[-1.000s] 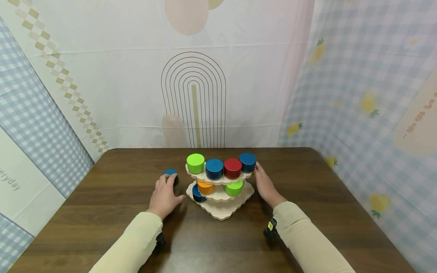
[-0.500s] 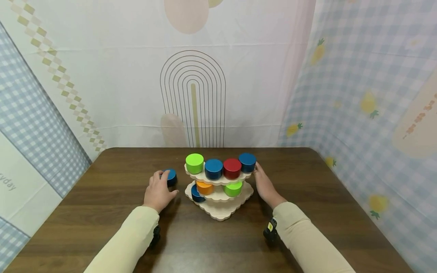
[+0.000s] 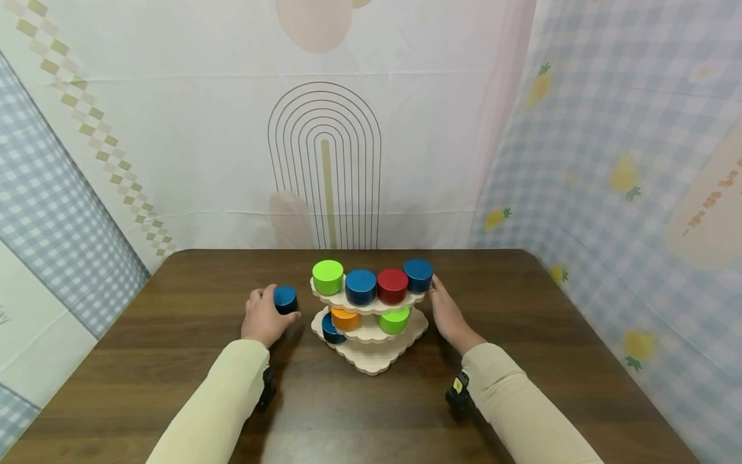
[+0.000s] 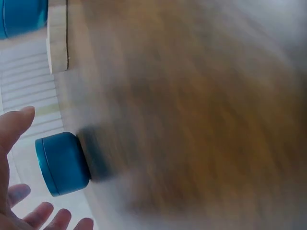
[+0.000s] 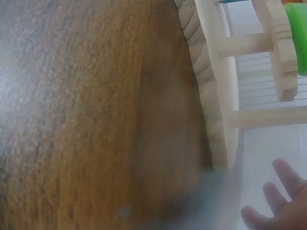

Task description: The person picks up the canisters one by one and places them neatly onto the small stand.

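A blue round lidded tin (image 3: 285, 299) stands on the table left of a tiered wooden stand (image 3: 373, 362). My left hand (image 3: 266, 319) is beside this tin; in the left wrist view its thumb and fingers are spread, with a gap to the tin (image 4: 64, 164). At the stand's right side is my right hand (image 3: 451, 317), close to the top tier's end and a blue tin (image 3: 418, 276). The right wrist view shows its fingers (image 5: 274, 196) extended and apart; the thumb is out of sight. Along the top tier are also a green tin (image 3: 328, 278), a blue tin (image 3: 361, 287) and a red tin (image 3: 392, 287).
Lower on the stand sit an orange tin (image 3: 345, 319), a green tin (image 3: 394, 321) and a dark blue tin (image 3: 332, 330). The brown wooden table (image 3: 371, 419) reaches back to a patterned cloth (image 3: 226, 148). Another checked cloth (image 3: 614, 161) hangs on the right.
The left hand has drawn back to the left, from over the blue tin to its side, uncovering more of it. The right hand stays by the stand. The view has shifted slightly.
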`<state>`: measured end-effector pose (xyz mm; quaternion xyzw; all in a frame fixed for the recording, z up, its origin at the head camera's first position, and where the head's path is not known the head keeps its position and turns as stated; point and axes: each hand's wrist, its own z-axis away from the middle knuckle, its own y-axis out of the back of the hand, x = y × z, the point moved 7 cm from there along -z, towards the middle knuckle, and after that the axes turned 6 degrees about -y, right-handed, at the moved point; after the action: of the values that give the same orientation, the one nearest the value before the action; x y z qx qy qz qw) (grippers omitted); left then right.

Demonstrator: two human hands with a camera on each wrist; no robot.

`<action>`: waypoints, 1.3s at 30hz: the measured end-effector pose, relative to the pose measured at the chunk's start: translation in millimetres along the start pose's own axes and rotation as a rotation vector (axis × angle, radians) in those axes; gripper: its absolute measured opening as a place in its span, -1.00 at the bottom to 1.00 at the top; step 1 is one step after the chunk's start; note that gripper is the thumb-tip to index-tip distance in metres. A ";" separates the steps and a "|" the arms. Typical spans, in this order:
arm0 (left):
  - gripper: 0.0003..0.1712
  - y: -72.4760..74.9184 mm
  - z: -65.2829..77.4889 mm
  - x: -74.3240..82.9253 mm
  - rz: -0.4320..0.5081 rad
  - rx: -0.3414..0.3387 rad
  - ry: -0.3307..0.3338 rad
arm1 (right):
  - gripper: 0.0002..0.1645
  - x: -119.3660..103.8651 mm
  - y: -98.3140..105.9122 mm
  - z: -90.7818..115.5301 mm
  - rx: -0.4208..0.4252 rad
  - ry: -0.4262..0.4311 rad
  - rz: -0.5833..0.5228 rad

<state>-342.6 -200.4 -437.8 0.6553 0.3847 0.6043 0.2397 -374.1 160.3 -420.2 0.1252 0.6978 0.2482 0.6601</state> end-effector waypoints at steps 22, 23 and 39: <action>0.06 -13.0 -16.9 -18.6 0.210 -0.008 0.178 | -0.37 -1.7 0.2 2.8 0.001 -0.001 -0.025; 0.06 -13.7 -17.5 -18.8 0.208 -0.008 0.180 | -0.37 -1.8 0.2 3.0 -0.003 0.001 -0.027; -0.01 -20.7 -23.8 -18.1 0.178 -0.035 0.199 | -0.37 -0.5 0.4 -2.2 0.009 -0.002 -0.036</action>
<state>-369.9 -206.1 -461.2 0.6195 0.3364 0.6916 0.1573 -376.3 160.0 -419.5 0.1158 0.7005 0.2332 0.6645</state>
